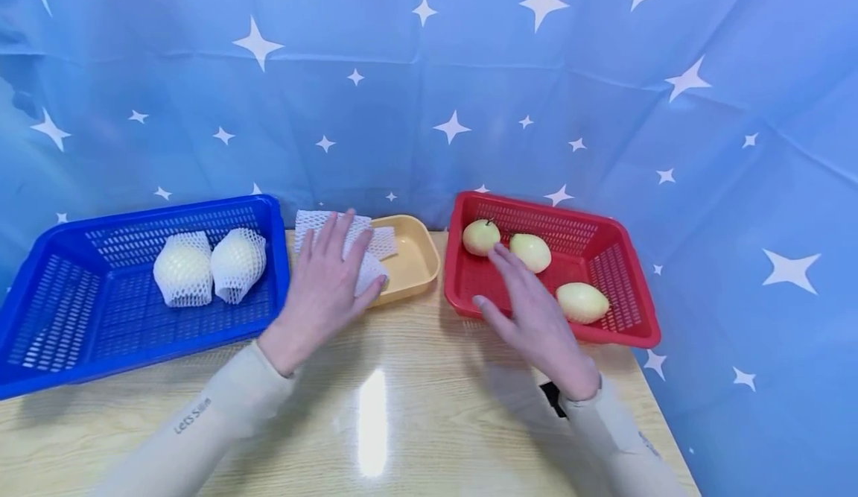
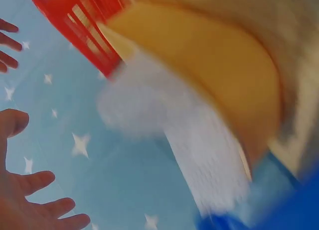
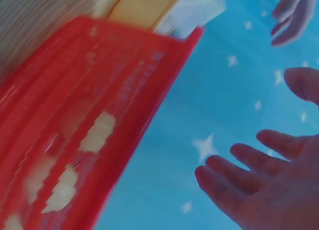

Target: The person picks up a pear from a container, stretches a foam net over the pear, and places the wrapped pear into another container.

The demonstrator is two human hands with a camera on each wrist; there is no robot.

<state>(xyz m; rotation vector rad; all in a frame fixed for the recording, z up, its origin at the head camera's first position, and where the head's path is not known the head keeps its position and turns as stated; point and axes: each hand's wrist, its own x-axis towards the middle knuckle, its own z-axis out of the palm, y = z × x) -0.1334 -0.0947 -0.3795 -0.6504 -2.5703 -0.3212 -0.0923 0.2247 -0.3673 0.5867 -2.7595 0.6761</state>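
Note:
My left hand (image 1: 322,285) is over the yellow tray (image 1: 417,258) with its fingers spread. White foam net sleeves (image 1: 383,242) lie in and across that tray, partly hidden under the hand; contact cannot be told. Near the red basket's front edge, my right hand (image 1: 536,325) hovers with extended fingers and holds nothing. The red basket (image 1: 485,285) contains three pale yellow pears: one pear (image 1: 480,237) at the back left, another pear (image 1: 532,252) beside it and a third pear (image 1: 582,302) at the right. In the left wrist view the sleeves (image 2: 199,150) are blurred.
At the left stands a blue basket (image 1: 127,325) with two fruits in white foam nets, one net-wrapped fruit (image 1: 184,270) next to the other (image 1: 237,264). A small black object (image 1: 553,399) lies by the right wrist. Behind the wooden table (image 1: 322,422) hangs a blue star-patterned cloth (image 1: 375,20).

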